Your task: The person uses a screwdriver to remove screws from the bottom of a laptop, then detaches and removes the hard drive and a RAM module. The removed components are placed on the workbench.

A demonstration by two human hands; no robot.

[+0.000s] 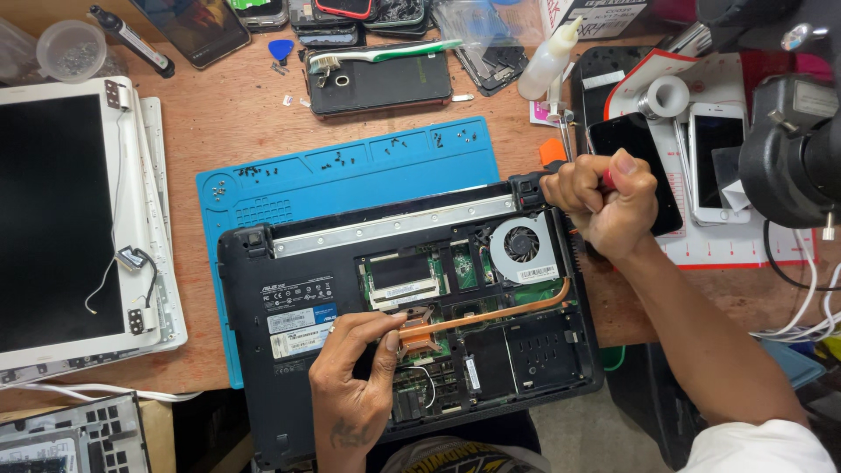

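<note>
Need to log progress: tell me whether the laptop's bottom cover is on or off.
Off. The laptop lies underside up, with fan, copper heat pipe and circuit boards exposed.
</note>
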